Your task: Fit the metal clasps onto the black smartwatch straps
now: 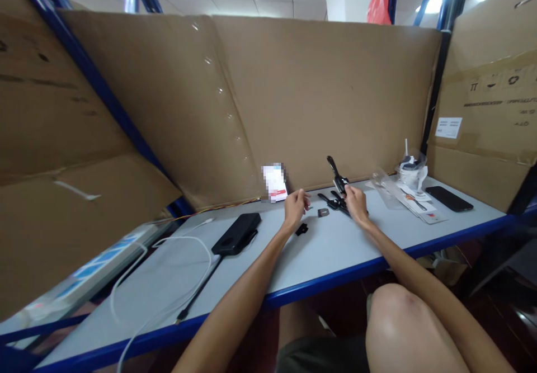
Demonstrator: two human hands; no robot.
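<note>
My right hand [356,202] is closed around a black strap-like part [337,178] that sticks up and back from my fingers. More black straps [329,201] lie on the grey table [302,255] just left of that hand. My left hand [296,206] hovers with fingers curled in a pinch on something too small to name. A small black piece [301,229] lies below my left hand, and a small dark square piece [323,212] rests between the two hands.
A black power bank [236,233] with white and black cables lies to the left. A white card [274,183] leans on the cardboard back wall. At right are clear plastic bags [394,191], a small cup-like object [410,171] and a black phone [448,198].
</note>
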